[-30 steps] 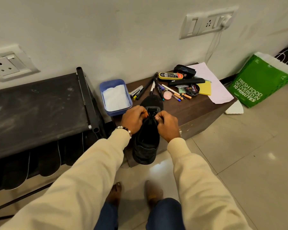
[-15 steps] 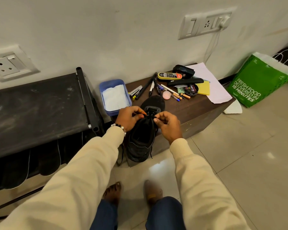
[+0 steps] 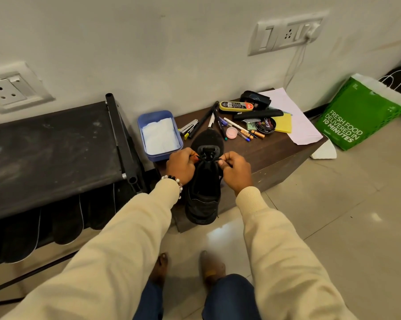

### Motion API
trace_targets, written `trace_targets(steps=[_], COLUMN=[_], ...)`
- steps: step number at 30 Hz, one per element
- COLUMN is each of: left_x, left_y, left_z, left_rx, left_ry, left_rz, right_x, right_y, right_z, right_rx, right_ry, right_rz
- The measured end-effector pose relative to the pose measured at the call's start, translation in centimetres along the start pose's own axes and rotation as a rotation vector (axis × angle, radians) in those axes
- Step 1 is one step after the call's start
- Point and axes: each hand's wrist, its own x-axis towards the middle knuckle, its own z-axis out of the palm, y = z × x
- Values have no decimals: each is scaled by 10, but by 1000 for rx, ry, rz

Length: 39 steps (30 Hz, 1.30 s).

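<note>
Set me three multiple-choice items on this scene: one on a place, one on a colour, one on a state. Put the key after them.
1. Where does the green bag stand?
A. on the floor, right of the cabinet
B. on top of the cabinet
C. hung up off the floor

2. What colour is the tub?
A. red
B. blue
C. yellow

3. What are the left hand and right hand doing?
A. lying flat and open
B. each pinching the lace of the black shoe
C. hanging at the person's sides

Key:
1 A: the bag sits on the floor past the cabinet's right end.
2 B: the tub's walls are blue.
3 B: fingers and thumb of each hand close on the lace above the shoe.
</note>
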Motion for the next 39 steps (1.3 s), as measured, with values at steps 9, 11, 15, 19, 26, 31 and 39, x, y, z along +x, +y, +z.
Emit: trace_targets(steps=[9, 11, 15, 19, 26, 31, 39], left_x=[-8, -10, -14, -14, -12, -12, -12], left_y=[2, -1, -6, -7, 0, 1, 1], left_z=[-9, -11, -14, -16, -19, -14, -19], left_rx=[-273, -313, -231, -264, -141, -364, -222], left_ry=[-9, -17, -94, -97, -90, -76, -139], left_rz=[-48, -58, -43, -83, -101, -299, -114], right_x=[-2, -6, -8, -4, -2, -9, -2], right_y=[10, 13, 15, 10, 6, 6, 8], right_z=[-11, -11, -10, -12, -12, -10, -14], right_rx=[166, 138, 78, 12, 47, 420, 53], right_ry=[-30, -53, -84, -97, -97, -52, -133], right_rz=[19, 27, 31, 50, 128, 257, 65])
